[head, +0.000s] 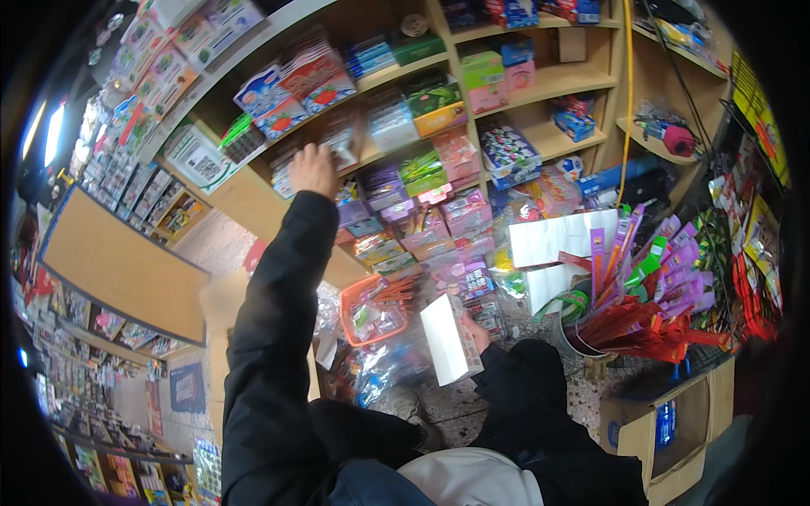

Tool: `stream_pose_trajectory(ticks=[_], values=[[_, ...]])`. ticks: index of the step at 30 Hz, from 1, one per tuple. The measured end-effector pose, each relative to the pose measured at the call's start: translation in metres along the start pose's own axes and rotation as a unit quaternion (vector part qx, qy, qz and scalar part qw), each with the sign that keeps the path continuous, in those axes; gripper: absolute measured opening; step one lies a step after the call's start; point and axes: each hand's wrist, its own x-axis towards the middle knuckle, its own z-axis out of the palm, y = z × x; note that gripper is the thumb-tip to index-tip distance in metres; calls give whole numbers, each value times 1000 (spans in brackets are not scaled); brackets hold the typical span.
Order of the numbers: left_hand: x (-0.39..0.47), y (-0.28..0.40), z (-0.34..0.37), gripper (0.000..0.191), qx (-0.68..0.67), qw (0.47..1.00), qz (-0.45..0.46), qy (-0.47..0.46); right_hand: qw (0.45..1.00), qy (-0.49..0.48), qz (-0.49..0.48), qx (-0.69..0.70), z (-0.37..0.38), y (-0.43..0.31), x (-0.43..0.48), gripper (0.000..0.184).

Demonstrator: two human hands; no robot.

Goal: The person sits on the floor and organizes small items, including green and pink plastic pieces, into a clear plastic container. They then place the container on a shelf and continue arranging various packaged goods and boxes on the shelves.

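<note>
My left hand point(314, 171) reaches up to the wooden shelf and rests over small packets in a display box point(283, 174); whether its fingers grip one cannot be told. Just right of it, some packets point(342, 138) look blurred. Low in front of me, my right hand point(476, 334) holds a white cardboard box point(446, 341) with a printed side, tilted. Above my left hand stand blue and red strawberry-printed boxes of packets point(283, 120). Right of it are purple point(384, 186) and green point(423, 174) display boxes.
An orange plastic basket point(345, 316) with packets stands on the floor beside clear plastic wrapping point(392, 370). At right, a bucket point(573, 338) holds purple and red packaged sticks. An open cardboard carton point(686, 465) is at lower right. A yellow cable point(626, 95) hangs before the shelves.
</note>
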Motion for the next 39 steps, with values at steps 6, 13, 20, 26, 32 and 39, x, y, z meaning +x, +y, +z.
stream_pose_trajectory(ticks=[6,13,20,26,32,39], values=[[1,-30,6,34,85,983,-39,-155,998,-2,-56,-11,12,-10,10,60],[100,-54,83,92,-57,962,-41,-263,991,-1,-119,-55,25,-24,21,59],[78,-15,76,76,-82,969,10,-233,987,38,-141,-72,4,-33,11,59],[62,-1,28,71,-98,974,-1,-202,988,57,-122,-72,2,-17,18,59],[96,-28,67,67,-143,956,14,-255,995,75,-47,-50,-13,9,2,58],[110,2,62,62,-163,926,-73,-334,999,50,2,1,-10,1,-18,54]])
